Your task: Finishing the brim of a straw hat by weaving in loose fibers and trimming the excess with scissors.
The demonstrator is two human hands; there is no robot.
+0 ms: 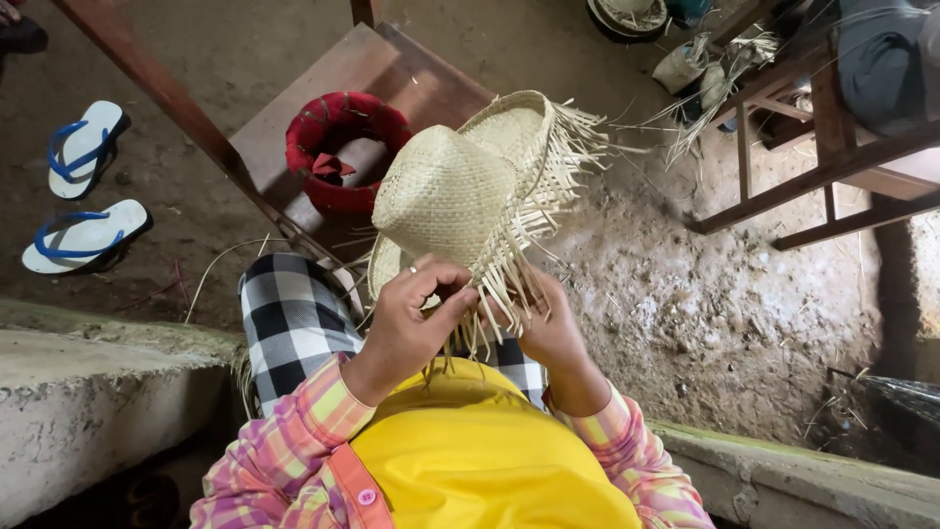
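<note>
A pale woven straw hat (460, 186) with loose unwoven strands fringing its brim is held up in front of me. My left hand (411, 313), with a ring on one finger, grips the near edge of the brim and pinches strands there. My right hand (550, 328) holds the fringe from below, its fingers partly hidden behind the hanging straw. Both sleeves are pink plaid, above a yellow garment and a black-and-white checked cloth over my lap.
A red cloth-wrapped ring (338, 147) lies on a low wooden stool (411, 78) ahead. Two blue-and-white flip-flops (83, 191) sit on the dirt floor at left. A wooden bench frame (813, 167) with straw bundles stands right. Concrete ledges (88, 372) flank me.
</note>
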